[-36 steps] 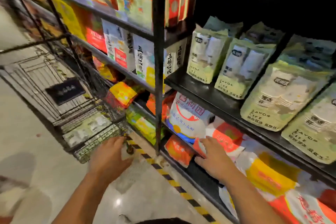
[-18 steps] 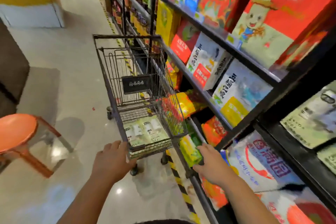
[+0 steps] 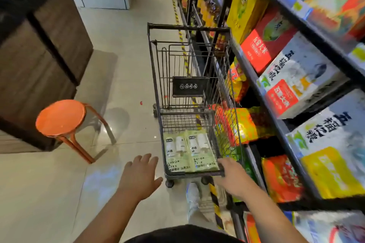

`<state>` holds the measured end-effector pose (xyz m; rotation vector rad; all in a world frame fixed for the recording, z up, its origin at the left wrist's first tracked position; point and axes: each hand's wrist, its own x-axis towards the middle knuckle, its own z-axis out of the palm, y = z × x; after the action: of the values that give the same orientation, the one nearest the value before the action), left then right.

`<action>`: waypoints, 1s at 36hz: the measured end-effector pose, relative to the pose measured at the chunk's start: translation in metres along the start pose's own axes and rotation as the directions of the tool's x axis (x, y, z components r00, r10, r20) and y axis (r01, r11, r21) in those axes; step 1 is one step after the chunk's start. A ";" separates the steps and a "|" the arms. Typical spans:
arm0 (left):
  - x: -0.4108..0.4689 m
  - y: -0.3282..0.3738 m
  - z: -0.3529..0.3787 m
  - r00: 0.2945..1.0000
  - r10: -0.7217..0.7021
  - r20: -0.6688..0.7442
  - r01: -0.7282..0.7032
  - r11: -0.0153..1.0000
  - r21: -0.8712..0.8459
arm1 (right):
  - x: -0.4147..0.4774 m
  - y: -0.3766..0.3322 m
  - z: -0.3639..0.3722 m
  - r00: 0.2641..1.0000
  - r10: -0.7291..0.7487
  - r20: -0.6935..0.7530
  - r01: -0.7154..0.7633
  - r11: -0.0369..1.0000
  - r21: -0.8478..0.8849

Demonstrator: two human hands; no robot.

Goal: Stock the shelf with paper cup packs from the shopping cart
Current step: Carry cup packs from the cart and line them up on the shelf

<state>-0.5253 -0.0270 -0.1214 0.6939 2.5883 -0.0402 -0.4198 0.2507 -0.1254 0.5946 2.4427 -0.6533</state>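
A black wire shopping cart (image 3: 189, 28) stands in the aisle, close against the shelf (image 3: 276, 124) on the right. Two pale green paper cup packs (image 3: 177, 152) (image 3: 201, 150) lie side by side flat on the cart's floor at its near end. My right hand (image 3: 233, 177) grips the near right corner of the cart's rim, with the fingers curled over the wire. My left hand (image 3: 140, 175) hovers open, fingers spread, just left of the cart's near left corner and holds nothing.
Rice boxes and bright bags fill the shelf tiers on the right. An orange stool (image 3: 59, 116) stands on the tiled floor to the left, before a brown wooden counter (image 3: 39, 55). Yellow-black tape (image 3: 214, 199) runs along the shelf base. My shoe (image 3: 193, 193) is behind the cart.
The view has swung left from the cup-pack shelf to the cart. My right hand left the shelf goods and took the cart's rim. My left hand came off the cart.
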 end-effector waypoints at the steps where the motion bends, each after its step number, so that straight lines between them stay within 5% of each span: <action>1: 0.010 0.006 -0.004 1.000 -0.002 0.012 0.002 1.000 0.010 | 0.015 0.003 -0.007 1.000 0.003 0.015 -0.003 1.000 -0.004; 18: 0.198 0.083 0.006 0.968 -0.088 0.236 0.115 0.988 -0.102 | 0.209 0.046 -0.077 0.947 -0.047 0.319 0.096 0.986 -0.138; 22: 0.231 0.085 0.032 0.937 -0.140 0.321 0.192 0.971 -0.139 | 0.246 0.057 -0.062 0.947 0.024 0.320 0.017 0.992 -0.127; 29: 0.287 0.076 0.081 0.803 -0.243 0.544 0.436 0.862 -0.258 | 0.305 0.065 -0.019 0.917 0.051 0.396 0.009 0.989 -0.147; 36: 0.323 0.076 0.118 0.677 -0.349 0.648 0.675 0.646 -0.356 | 0.344 0.085 0.029 0.914 0.097 0.394 -0.072 0.994 -0.078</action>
<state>-0.6869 0.1733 -0.3613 -0.3167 1.9861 0.3160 -0.6243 0.3933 -0.3783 0.4845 2.0372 -0.5942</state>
